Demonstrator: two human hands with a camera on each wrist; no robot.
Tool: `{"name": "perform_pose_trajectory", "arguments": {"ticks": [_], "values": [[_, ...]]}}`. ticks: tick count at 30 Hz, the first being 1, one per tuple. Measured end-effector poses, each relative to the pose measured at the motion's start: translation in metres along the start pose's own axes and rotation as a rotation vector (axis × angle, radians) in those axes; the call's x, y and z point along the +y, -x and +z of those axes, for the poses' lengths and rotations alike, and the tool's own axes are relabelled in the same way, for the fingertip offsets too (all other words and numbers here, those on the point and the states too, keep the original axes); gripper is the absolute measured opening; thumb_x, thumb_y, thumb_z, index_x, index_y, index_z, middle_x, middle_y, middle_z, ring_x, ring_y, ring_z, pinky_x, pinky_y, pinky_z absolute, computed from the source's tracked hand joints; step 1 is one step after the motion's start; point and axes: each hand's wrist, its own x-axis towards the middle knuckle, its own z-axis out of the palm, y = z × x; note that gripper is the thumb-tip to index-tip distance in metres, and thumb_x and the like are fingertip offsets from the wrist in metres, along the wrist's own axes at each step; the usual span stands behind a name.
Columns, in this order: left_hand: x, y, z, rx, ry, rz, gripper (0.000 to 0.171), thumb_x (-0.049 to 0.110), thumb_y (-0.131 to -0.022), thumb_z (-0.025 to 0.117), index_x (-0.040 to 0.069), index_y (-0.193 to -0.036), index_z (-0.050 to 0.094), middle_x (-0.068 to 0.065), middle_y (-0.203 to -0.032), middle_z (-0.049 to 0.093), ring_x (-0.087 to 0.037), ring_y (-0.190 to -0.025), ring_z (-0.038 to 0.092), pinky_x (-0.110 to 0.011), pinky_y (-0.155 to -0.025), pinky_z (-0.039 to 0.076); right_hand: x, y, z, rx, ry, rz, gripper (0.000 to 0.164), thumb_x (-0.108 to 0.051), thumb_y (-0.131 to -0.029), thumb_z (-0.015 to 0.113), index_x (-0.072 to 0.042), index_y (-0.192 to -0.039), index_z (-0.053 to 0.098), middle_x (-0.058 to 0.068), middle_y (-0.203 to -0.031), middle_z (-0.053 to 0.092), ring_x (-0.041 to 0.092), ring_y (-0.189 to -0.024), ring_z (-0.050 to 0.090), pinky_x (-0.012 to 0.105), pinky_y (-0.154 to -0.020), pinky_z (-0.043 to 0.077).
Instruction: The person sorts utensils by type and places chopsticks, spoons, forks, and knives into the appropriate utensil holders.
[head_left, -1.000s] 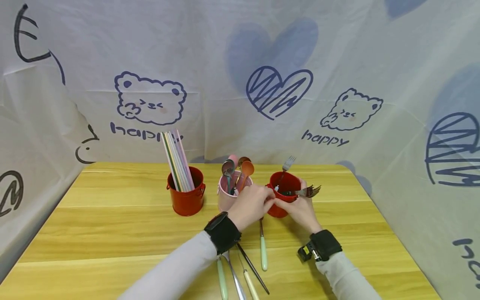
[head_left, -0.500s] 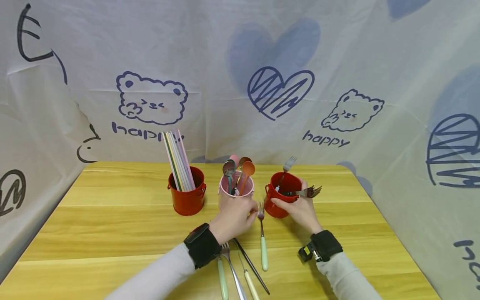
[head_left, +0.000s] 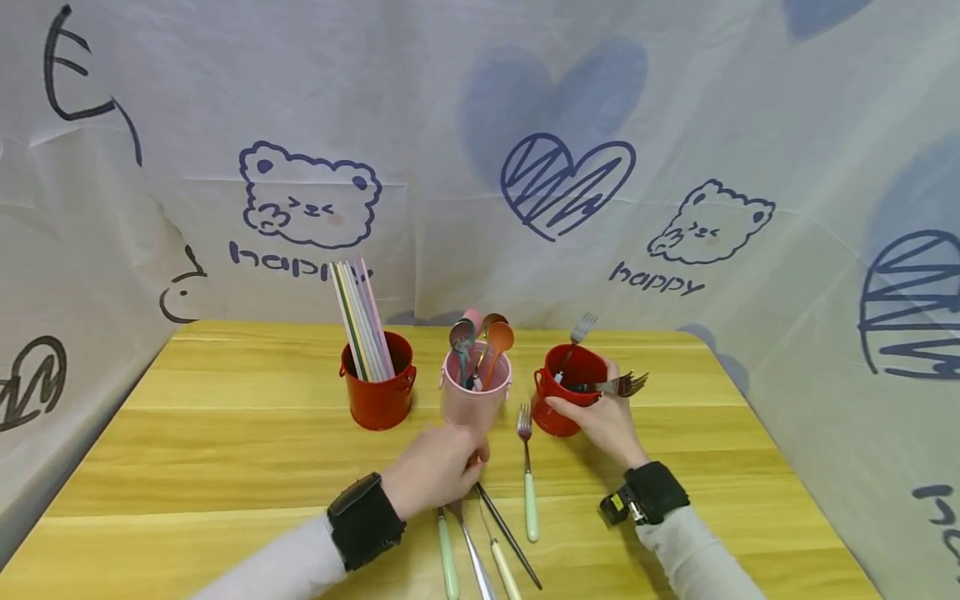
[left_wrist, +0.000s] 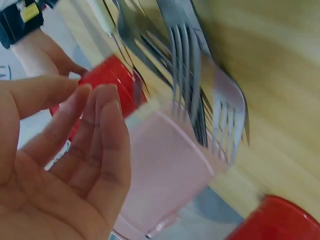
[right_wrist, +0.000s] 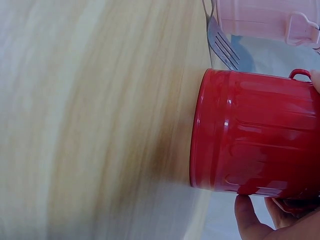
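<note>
My right hand (head_left: 609,429) grips a small red bucket (head_left: 553,417), thumb at its front and fingers round its right side. One fork (head_left: 581,329) stands up in that bucket; other forks (head_left: 622,384) lean out over its right rim. My left hand (head_left: 442,467) is over the table in front of the pink bucket (head_left: 472,408); in the left wrist view its fingers (left_wrist: 112,135) bend loosely with nothing between them. Below it lie several forks (left_wrist: 185,55), with green, cream, silver and thin dark handles. A green-handled fork (head_left: 530,500) lies alone between the hands.
Several spoons (head_left: 498,337) stand in the pink bucket. At its left, another red bucket (head_left: 381,406) holds a bundle of pale straws (head_left: 362,325). A white cloth (head_left: 435,100) with drawings hangs behind the wooden table (head_left: 225,450).
My left hand has left the right red bucket's rim and moved left and towards me, uncovering the lone fork and the pink bucket. My right hand keeps its grip on the red bucket.
</note>
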Motion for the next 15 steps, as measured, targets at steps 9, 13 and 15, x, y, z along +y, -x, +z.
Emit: {"name": "perform_pose_trajectory", "arguments": {"ticks": [9,13,15], "values": [[0.016,0.012,0.022,-0.157,-0.022,0.161,0.017,0.011,-0.083,0.068,0.015,-0.099,0.068,0.004,-0.093,0.064,-0.007,-0.083,0.060,-0.025,-0.072,0.052,0.000,0.000,-0.001,-0.009,0.010,0.003,0.088,-0.035,-0.070,0.083,-0.008,-0.135,0.030,0.011,-0.130,0.049,0.026,-0.117,0.048,0.048,-0.096,0.045],[0.016,0.014,0.030,-0.173,-0.035,0.145,0.019,0.011,-0.083,0.067,0.018,-0.100,0.067,0.006,-0.093,0.064,-0.006,-0.081,0.060,-0.024,-0.068,0.052,0.000,0.001,-0.001,-0.008,0.017,0.006,0.088,-0.035,-0.070,0.082,-0.009,-0.135,0.030,0.011,-0.130,0.049,0.027,-0.118,0.048,0.048,-0.096,0.045],[0.016,0.015,0.032,-0.187,-0.032,0.137,0.018,0.011,-0.083,0.066,0.018,-0.100,0.067,0.007,-0.092,0.064,-0.005,-0.079,0.059,-0.024,-0.065,0.051,0.000,0.001,-0.001,-0.005,0.017,0.006,0.088,-0.035,-0.070,0.082,-0.009,-0.135,0.030,0.011,-0.130,0.049,0.027,-0.118,0.048,0.048,-0.096,0.044]]}}
